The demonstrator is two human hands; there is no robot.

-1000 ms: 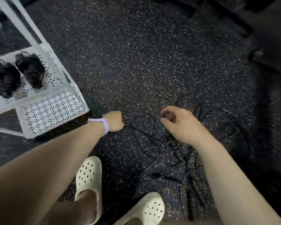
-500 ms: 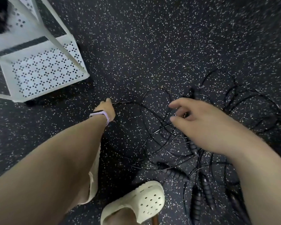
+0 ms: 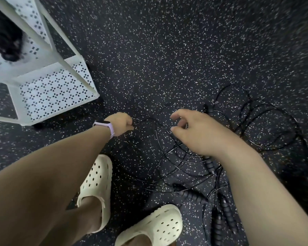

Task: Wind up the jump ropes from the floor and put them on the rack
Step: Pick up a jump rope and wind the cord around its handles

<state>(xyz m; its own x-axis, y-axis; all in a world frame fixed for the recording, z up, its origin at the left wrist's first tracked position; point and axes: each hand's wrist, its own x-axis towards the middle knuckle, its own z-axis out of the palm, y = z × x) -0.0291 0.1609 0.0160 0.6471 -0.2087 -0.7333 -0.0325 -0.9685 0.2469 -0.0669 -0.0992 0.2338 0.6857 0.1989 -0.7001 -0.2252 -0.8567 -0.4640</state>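
Observation:
Thin black jump ropes (image 3: 267, 121) lie tangled in loops on the speckled floor at the right, with several ribbed black handles (image 3: 192, 194) near my feet. My left hand (image 3: 120, 123), a lilac band on its wrist, is curled and pinches a thin rope strand that runs off to the right. My right hand (image 3: 194, 132) hovers over the tangle with forefinger and thumb curled apart; whether it holds a strand cannot be made out. The white perforated rack (image 3: 55, 91) stands at the upper left, with a wound black rope bundle (image 3: 4, 38) on its shelf.
My two feet in cream clogs (image 3: 96, 189) stand at the bottom centre, close to the handles. The dark speckled rubber floor (image 3: 158, 50) stretches away beyond the ropes. The rack's corner leg is near my left hand.
My left hand has closed on a rope strand and lifted it slightly. My right hand stays above the tangle with its fingers curling. The view has shifted a little, so the rack looks nearer.

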